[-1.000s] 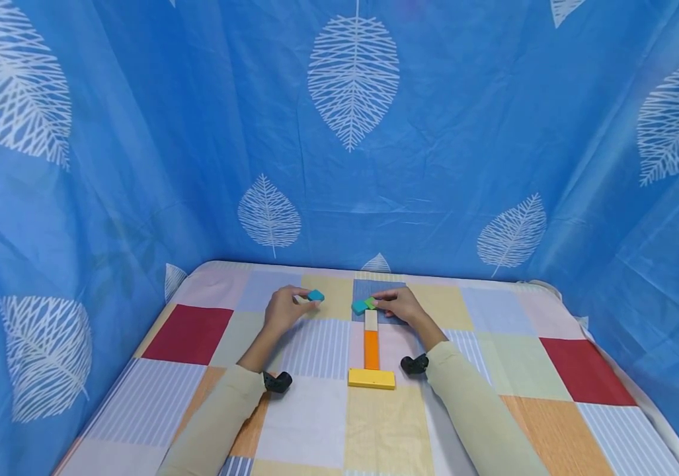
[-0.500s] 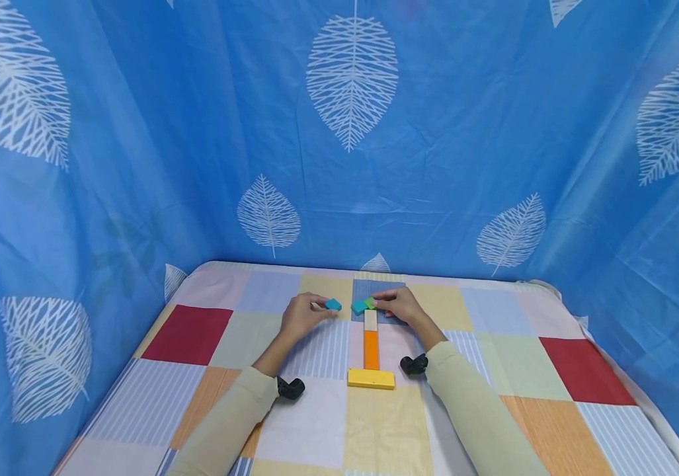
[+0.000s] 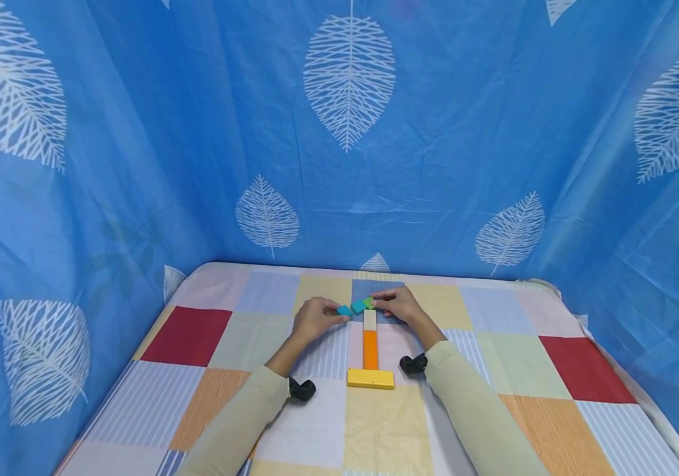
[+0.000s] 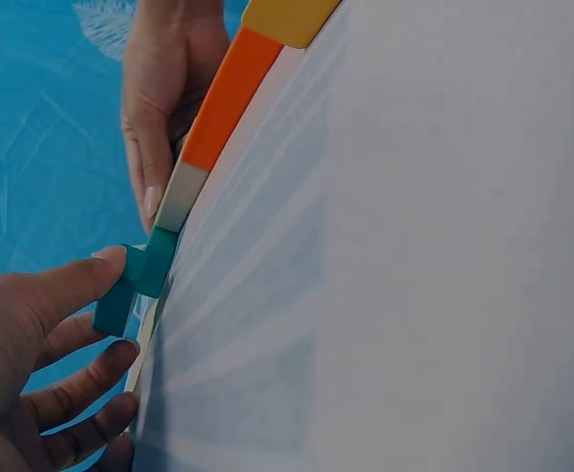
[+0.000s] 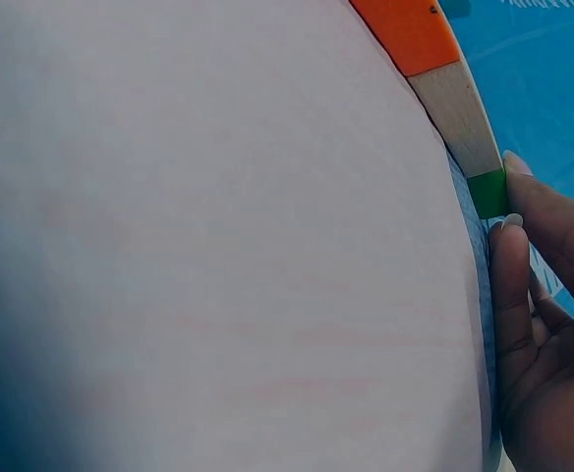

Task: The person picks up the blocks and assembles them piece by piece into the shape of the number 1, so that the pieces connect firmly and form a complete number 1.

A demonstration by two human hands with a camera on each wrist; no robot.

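My left hand [image 3: 317,317] pinches a small teal block [image 3: 345,310] between thumb and fingers and holds it against a second teal block [image 3: 359,307]. In the left wrist view my thumb lies on the held teal block [image 4: 116,305], touching the other teal block [image 4: 157,261]. My right hand [image 3: 397,305] grips a green block [image 3: 370,302] that adjoins the second teal block. In the right wrist view my fingertips [image 5: 511,241] pinch that green block [image 5: 488,194]. Below them runs a line of a cream block [image 3: 370,320], an orange block [image 3: 371,349] and a yellow crossbar block [image 3: 371,378].
The blocks lie on a patchwork cloth [image 3: 184,334] of red, yellow, striped and pale squares. A blue curtain with white leaves [image 3: 348,73] closes in the back and both sides. Black wrist cameras [image 3: 301,389] sit under both sleeves.
My left hand has carried the teal block to the right, from well left of the row until it meets the other teal block. The right hand has stayed on the green block.
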